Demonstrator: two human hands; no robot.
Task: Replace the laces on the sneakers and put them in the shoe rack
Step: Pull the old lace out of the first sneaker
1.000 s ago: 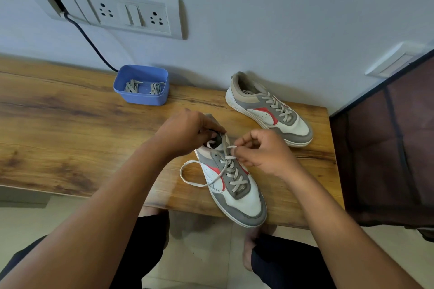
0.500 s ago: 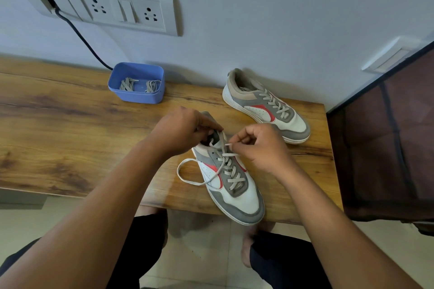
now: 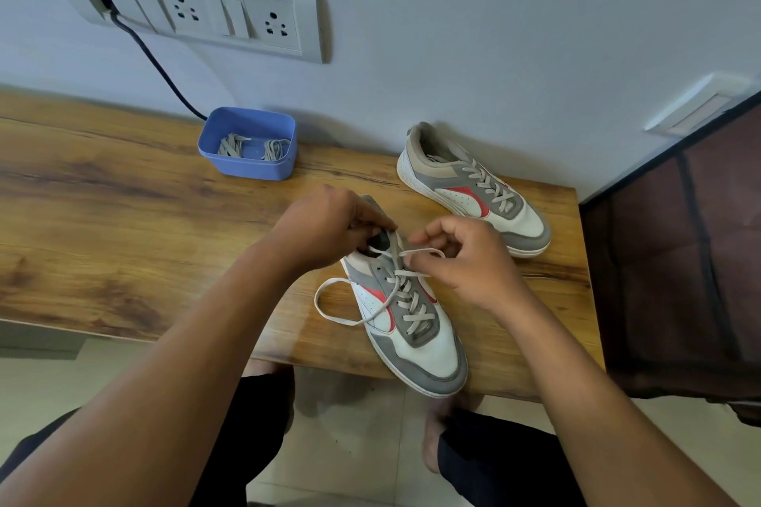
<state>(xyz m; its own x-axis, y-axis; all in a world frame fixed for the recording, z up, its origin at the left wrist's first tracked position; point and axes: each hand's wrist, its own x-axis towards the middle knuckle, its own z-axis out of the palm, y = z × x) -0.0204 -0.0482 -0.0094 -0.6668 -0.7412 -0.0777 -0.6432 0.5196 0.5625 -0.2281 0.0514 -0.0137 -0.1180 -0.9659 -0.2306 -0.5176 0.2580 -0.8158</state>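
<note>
A white, grey and red sneaker [image 3: 420, 346] lies near the wooden table's [image 3: 123, 243] front edge, toe toward me. My left hand [image 3: 325, 230] grips the top of its tongue and collar. My right hand [image 3: 465, 259] pinches one end of the beige lace [image 3: 424, 252] at the top eyelets. The lace's other end [image 3: 329, 300] loops loose on the table to the sneaker's left. The second sneaker [image 3: 473, 189], fully laced, stands at the back right by the wall. A blue tub [image 3: 247, 169] holding two bundled laces [image 3: 251, 146] sits at the back.
A dark mesh-fronted cabinet [image 3: 679, 251] stands right of the table. A socket panel [image 3: 230, 16] with a black cable [image 3: 160, 70] is on the wall above the tub. My knees and bare feet are below the table edge over a tiled floor.
My right hand has drawn the lace end out to the right, away from the eyelets. My left hand stays on the tongue. The view has shifted slightly.
</note>
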